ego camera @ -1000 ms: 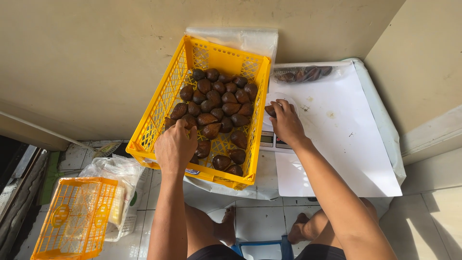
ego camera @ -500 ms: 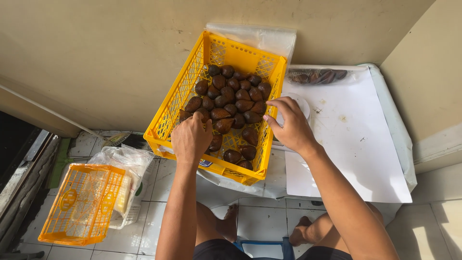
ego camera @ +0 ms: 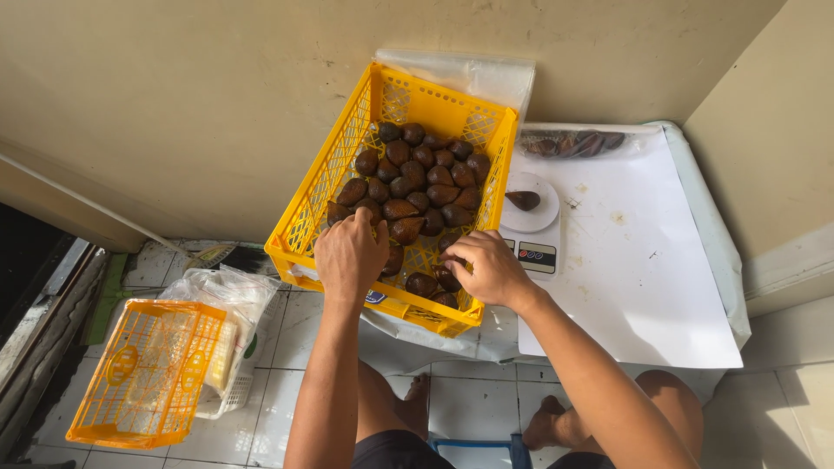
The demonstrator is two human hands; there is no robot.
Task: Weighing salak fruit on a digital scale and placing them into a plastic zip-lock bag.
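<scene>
Both hands sit in the near end of the yellow crate [ego camera: 343, 187] at the centre of the frame, and much of what they do is hidden from me. I see the left hand [ego camera: 352, 254] only from the back, its fingers curled down over a brown scaly fruit [ego camera: 405, 230]; whether it actually pinches one I cannot tell. I see the right hand [ego camera: 488, 269] bent at the knuckles, fingertips dipping among the fruits by the crate's near right corner, and its grip is likewise covered by its own fingers. The pile of fruits [ego camera: 417, 178] fills the crate floor from the far end to the hands; those under the palms are out of sight. The crate's long axis runs from lower left toward upper right of the frame, far end tilted up against the wall. Right of it, one fruit [ego camera: 523, 201] lies on the round white pan of a small scale [ego camera: 532, 233], its pointed tip toward the left. A clear bag of fruits [ego camera: 573, 143] in the upper right is too glossy to count. At lower left an orange basket [ego camera: 139, 369] rests on a plastic bag [ego camera: 221, 291]. My view cuts off the knees and feet at the bottom edge.
</scene>
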